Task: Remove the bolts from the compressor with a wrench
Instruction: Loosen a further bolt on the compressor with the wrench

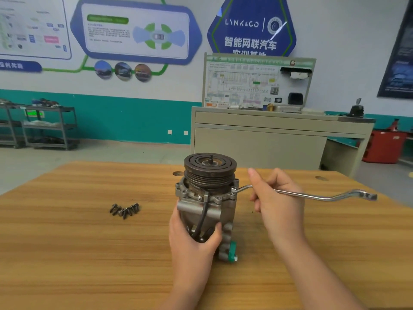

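Head view: compressor (pixel 207 198) gripped by left hand (pixel 194 240), wrench (pixel 312 195) in right hand (pixel 277 202).

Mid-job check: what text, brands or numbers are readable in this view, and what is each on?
"LYNK&CO": blue hexagon wall sign.
"智能网联汽车": same sign, below the logo; the next line is cut off by the training board.
Training board, wall posters, dark poster: print too small or blurred.
Compressor, wrench: no readable marking.

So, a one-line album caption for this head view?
Left hand steadies grey metal compressor; right hand holds steel wrench.
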Available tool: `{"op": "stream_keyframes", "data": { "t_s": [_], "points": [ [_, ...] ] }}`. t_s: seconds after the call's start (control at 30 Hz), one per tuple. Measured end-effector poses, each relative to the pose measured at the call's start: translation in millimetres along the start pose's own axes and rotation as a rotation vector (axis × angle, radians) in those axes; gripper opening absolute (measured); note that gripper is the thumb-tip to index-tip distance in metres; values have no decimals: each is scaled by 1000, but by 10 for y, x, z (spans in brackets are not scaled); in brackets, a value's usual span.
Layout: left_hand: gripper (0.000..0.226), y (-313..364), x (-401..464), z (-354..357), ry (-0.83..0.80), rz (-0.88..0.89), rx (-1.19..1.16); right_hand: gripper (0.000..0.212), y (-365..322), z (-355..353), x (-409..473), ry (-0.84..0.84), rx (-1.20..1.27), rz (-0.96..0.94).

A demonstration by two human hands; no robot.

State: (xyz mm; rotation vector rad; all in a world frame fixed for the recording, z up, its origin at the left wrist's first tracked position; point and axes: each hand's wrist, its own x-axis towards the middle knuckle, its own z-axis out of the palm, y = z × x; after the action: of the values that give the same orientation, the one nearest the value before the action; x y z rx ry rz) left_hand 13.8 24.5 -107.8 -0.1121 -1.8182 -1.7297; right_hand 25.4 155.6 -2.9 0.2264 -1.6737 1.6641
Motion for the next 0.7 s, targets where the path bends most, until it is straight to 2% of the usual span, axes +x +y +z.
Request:
{"op": "stream_keyframes", "data": {
  "t_s": [0.07,0.17,0.23,0.3,0.37,0.43,0.5,0.6,0.7],
  "points": [
    [91,4,4,-1,-3,-2,-3,45,-42,68,-108,6,-59,-95],
    [92,14,1,-12,-17,-12,-4,42,-61,153,-217,3,-325,-357],
    [92,20,-3,-17,-22,-13,-6,42,-20,139,-246,-10,-368,-394],
    [91,21,-5,-17,-25,-15,-11,40,42,47,-198,-33,-224,-226],
    [90,15,-6,-21,-21,-9,-20,41,104,-81,-40,-109,43,22],
    [88,4,-2,-17,-20,-6,-22,44,167,-179,194,-239,354,265],
    [88,-3,-2,-14,-16,-6,-15,38,239,-184,431,-380,550,461],
    [85,17,4,-14,-18,-12,-27,37,333,-94,613,-529,628,596],
    [86,24,14,-18,-24,-25,-35,33,281,-104,652,-420,745,589]
  ]
}}
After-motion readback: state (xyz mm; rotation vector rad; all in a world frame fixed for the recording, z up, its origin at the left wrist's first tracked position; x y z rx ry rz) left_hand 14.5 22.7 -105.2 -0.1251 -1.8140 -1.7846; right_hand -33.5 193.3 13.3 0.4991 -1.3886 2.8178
